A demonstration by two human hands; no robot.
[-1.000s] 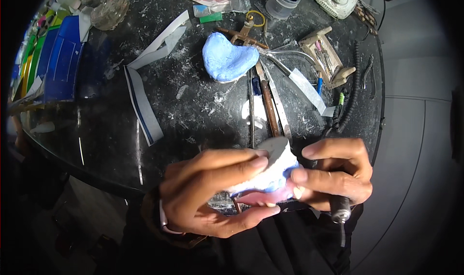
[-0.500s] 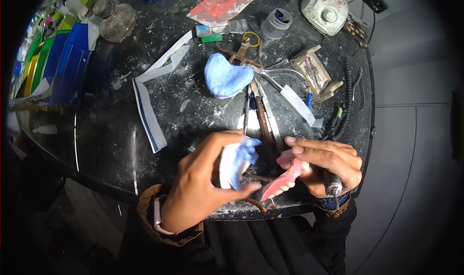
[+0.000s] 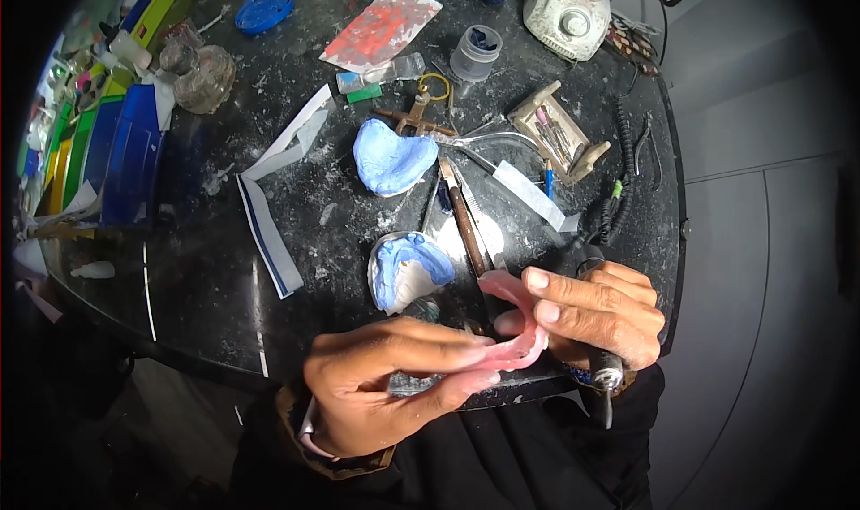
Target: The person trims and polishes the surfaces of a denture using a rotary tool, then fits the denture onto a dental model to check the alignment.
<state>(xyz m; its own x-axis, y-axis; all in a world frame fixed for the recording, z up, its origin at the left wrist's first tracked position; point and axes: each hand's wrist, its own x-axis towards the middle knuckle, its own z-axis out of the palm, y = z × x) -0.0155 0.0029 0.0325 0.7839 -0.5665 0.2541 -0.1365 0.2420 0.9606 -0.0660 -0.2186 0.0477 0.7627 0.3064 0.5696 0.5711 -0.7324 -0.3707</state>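
Between my hands, over the table's near edge, is a pink horseshoe-shaped denture (image 3: 524, 353). My left hand (image 3: 381, 376) pinches its left end between thumb and fingers. My right hand (image 3: 605, 313) grips its other side, fingertips on the pink curve. A rotary handpiece (image 3: 606, 376) with a metal tip is also tucked in my right hand, pointing toward me. Just beyond my left hand lies a white plaster dental cast (image 3: 414, 281) with a blue horseshoe ridge. Farther back sits a second cast, covered in smooth blue (image 3: 394, 156).
Brown-handled knife (image 3: 464, 219) and other slim tools lie beyond the denture. At the right are a tool holder (image 3: 560, 133) and the coiled black cord (image 3: 623, 183). Farther back stand a small jar (image 3: 476, 53) and a white machine (image 3: 566, 17); folded paper strip (image 3: 264, 232) lies left.
My left hand has put the blue-and-white cast down on the table and now holds the denture's left end. The denture has turned in my right hand. The view has shifted slightly.
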